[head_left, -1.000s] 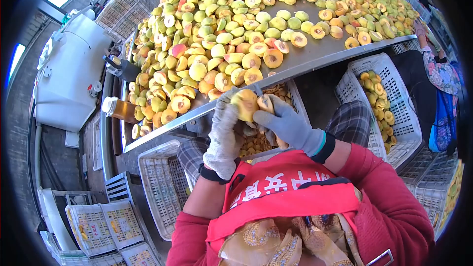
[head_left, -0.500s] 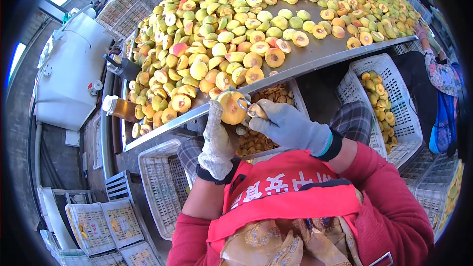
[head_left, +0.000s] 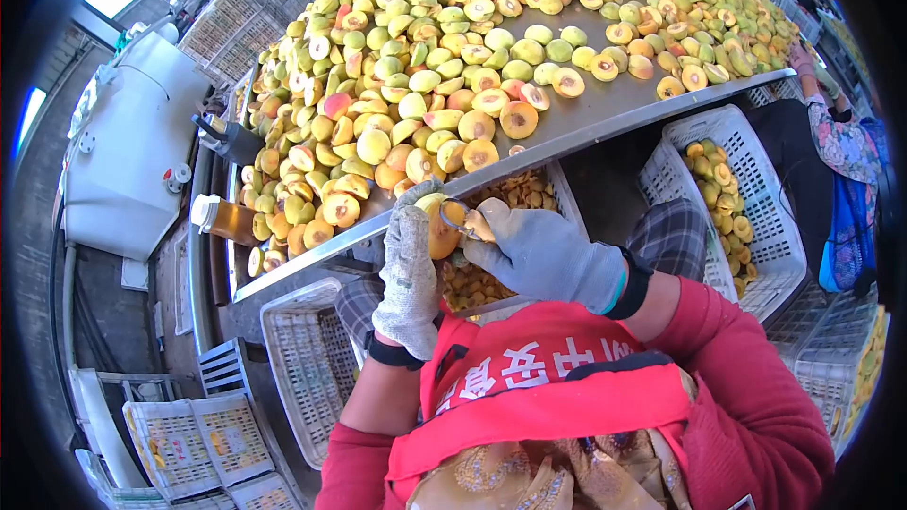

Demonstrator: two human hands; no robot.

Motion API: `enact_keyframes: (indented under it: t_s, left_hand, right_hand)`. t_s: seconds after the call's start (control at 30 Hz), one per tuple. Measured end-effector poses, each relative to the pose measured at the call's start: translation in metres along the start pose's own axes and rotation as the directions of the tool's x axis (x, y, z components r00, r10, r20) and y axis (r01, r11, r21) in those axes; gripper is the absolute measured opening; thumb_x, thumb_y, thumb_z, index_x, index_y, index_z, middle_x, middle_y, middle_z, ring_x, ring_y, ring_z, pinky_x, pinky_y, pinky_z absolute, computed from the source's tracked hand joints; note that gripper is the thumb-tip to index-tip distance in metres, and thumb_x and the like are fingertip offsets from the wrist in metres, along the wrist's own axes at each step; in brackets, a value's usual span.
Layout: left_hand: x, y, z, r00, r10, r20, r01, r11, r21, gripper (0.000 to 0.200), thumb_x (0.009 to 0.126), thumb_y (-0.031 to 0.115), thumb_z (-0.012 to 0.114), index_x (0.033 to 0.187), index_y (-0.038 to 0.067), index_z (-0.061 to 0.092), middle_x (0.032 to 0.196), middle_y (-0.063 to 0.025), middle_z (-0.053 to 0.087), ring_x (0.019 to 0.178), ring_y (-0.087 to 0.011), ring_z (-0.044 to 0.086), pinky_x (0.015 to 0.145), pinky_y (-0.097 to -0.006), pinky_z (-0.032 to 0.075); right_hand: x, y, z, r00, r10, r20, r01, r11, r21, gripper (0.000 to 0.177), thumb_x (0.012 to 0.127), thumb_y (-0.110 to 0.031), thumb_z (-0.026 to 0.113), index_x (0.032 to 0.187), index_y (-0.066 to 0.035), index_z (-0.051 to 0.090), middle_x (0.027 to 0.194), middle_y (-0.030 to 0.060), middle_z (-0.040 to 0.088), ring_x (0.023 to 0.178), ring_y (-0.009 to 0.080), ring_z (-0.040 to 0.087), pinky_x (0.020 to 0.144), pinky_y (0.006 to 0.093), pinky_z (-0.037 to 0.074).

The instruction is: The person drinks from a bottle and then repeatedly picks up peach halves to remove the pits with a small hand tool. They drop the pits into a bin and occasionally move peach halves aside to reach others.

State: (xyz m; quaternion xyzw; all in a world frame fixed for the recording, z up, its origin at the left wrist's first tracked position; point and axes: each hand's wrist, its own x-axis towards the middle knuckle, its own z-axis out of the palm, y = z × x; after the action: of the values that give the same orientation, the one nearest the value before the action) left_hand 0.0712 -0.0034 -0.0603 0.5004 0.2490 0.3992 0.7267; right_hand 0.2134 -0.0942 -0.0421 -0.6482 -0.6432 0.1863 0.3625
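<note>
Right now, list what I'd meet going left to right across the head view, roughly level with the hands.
White tank, jar with a white lid, left hand, held fruit, right hand, white crate with halved fruit in it, blue bag beside the co-worker.

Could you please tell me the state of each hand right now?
Left hand: holding a yellow fruit piece.
Right hand: closed, holding a curved metal tool against the fruit.
</note>
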Motion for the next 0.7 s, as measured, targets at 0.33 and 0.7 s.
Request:
enact_keyframes:
  t_s: [0.33, 0.7]
  left_hand:
    - [0.001, -0.003, 0.003, 0.997, 0.068, -0.035, -0.065, 0.995, 0.078, 0.050, 0.093, 0.045, 0.048, 0.118, 0.002, 0.052, 0.100, -0.0093, 0.062, 0.094, -0.0160, 0.057, 0.084, -0.0288, 0.045]
    - [-0.003, -0.016, 0.017, 0.918, 0.320, -0.233, -0.232, 0.911, 0.340, 0.039, 0.095, 0.030, 0.049, 0.118, -0.001, 0.052, 0.114, -0.0124, 0.057, 0.106, -0.0177, 0.052, 0.096, -0.0317, 0.039]
  right_hand:
    - [-0.007, -0.003, 0.014, 0.996, 0.025, 0.087, -0.052, 0.945, 0.323, 0.031, 0.087, -0.025, 0.055, 0.096, 0.003, 0.048, 0.081, 0.0258, 0.060, 0.075, 0.0416, 0.061, 0.064, 0.0458, 0.048]
    - [-0.004, 0.004, 0.030, 0.997, 0.026, 0.079, -0.049, 0.948, 0.314, 0.029, 0.083, -0.021, 0.057, 0.097, 0.003, 0.047, 0.080, 0.0270, 0.059, 0.074, 0.0424, 0.060, 0.064, 0.0455, 0.049]
